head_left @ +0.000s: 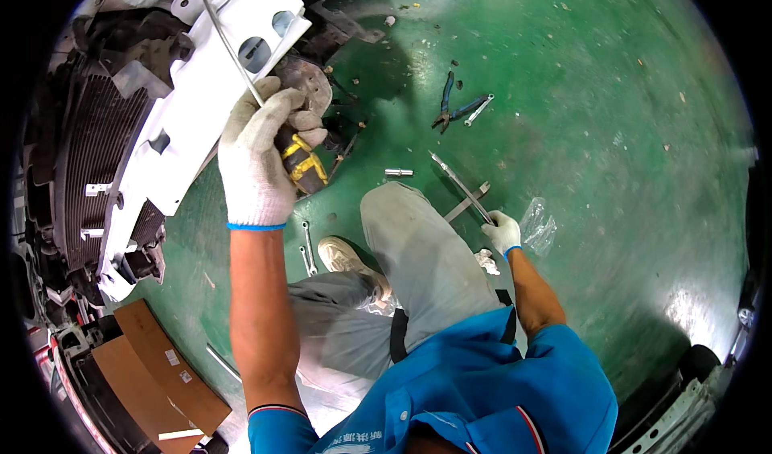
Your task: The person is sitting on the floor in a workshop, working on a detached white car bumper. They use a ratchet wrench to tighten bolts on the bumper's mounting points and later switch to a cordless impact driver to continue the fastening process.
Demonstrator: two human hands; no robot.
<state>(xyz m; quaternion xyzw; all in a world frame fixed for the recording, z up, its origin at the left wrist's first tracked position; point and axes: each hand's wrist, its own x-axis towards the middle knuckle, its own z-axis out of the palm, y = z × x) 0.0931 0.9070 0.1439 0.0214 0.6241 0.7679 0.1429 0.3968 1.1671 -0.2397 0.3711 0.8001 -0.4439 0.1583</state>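
My left hand [259, 152], in a white knit glove, is closed around a long screwdriver [306, 167] with a yellow and black handle. Its thin shaft points up and away, past the white perforated metal beam [189, 100] on the vehicle's front end. Low on the right, my gloved right hand [503, 233] closes on the near end of a slim metal bar tool [460, 183], whose exact kind I cannot make out. That bar crosses over a flat metal bar [469, 201] on the green floor, beside my bent knee.
Blue-handled pliers [447, 100] and a small wrench [480, 110] lie ahead. A socket [399, 172] sits near my knee, with wrenches [309, 249] by my shoe. Clear plastic [538, 227] lies beside my right hand. Cardboard [153, 365] is at lower left, below the finned radiator [90, 164].
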